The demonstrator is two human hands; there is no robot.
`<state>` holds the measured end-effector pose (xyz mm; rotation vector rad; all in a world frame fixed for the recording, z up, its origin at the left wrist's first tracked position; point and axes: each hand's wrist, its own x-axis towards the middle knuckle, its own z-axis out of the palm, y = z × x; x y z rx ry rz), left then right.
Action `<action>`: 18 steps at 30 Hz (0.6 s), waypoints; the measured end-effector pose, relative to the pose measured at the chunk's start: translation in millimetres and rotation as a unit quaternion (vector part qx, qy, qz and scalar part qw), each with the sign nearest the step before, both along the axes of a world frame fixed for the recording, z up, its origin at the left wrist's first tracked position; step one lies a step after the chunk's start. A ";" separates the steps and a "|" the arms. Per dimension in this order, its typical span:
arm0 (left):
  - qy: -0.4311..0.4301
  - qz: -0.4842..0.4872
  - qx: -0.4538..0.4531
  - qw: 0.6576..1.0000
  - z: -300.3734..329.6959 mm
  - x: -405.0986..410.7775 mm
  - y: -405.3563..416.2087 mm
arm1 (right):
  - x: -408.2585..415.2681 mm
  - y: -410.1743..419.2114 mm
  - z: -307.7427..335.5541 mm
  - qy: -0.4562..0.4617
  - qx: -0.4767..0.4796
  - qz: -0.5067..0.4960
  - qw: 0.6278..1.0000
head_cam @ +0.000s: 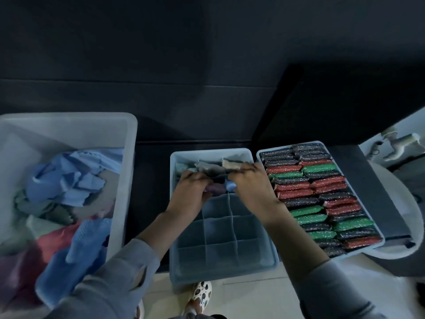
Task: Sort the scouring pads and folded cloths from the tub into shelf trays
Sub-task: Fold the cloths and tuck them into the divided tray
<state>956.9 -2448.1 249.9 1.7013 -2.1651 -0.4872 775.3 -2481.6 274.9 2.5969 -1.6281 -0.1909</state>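
Here both the left hand [192, 186] and right hand [249, 183] grip a grey cloth [212, 169], its long axis left-to-right over the divided tray [220, 270].

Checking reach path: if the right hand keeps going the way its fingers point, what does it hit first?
The right hand points up-left across the divided tray. It would likely meet the grey cloth at its fingertips first, then the tray's far wall. Depth is unclear.
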 end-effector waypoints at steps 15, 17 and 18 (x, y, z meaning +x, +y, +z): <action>0.101 -0.021 -0.078 0.992 45.5 54.2 10.2 | 32.4 17.4 12.7 -0.192 -0.018 -0.116 0.974; 0.141 0.006 -0.137 0.980 57.1 93.3 18.8 | 65.1 28.8 25.9 -0.276 -0.050 -0.126 0.952; 0.139 0.027 -0.148 0.979 61.4 116.5 23.6 | 84.5 34.3 29.8 -0.308 -0.072 -0.115 0.942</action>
